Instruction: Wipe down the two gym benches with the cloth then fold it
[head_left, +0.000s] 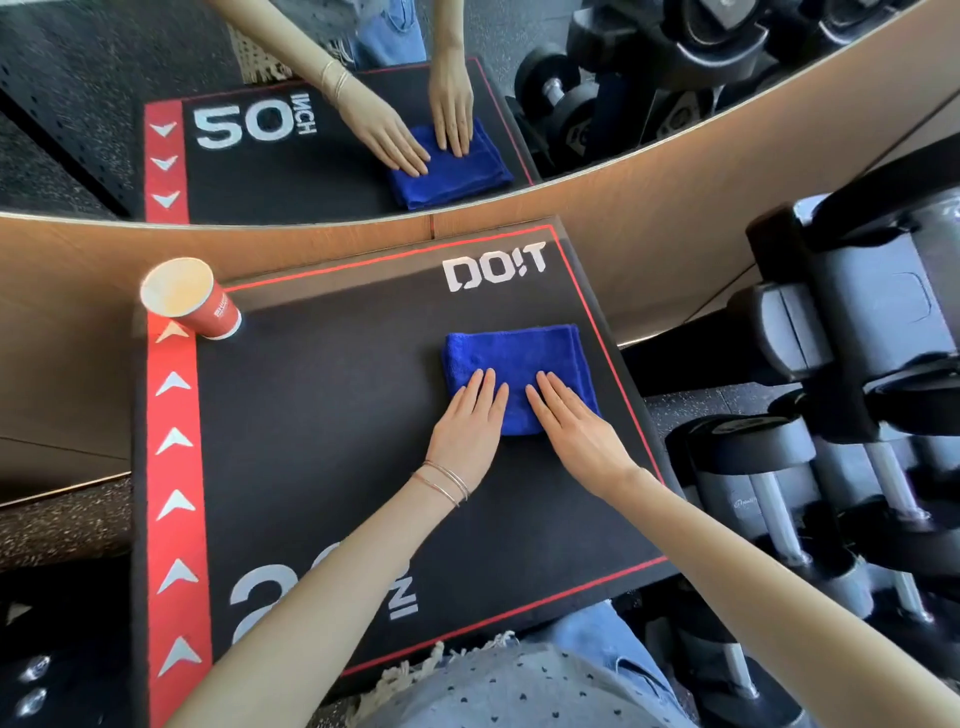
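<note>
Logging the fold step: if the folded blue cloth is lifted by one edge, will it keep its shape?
Probably not: the folded blue cloth looks like soft terry with rounded edges, so it would likely droop and unfold. It seems light. Pushed, its nap would probably drag on the matte box top, where the left hand and right hand press it flat.

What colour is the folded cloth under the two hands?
The cloth is plain bright blue, seen best in the head view.

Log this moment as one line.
folded blue towelling cloth: flat on black padded box | left hand: touches cloth | right hand: touches cloth | red paper cup: upright, far-left corner
</note>
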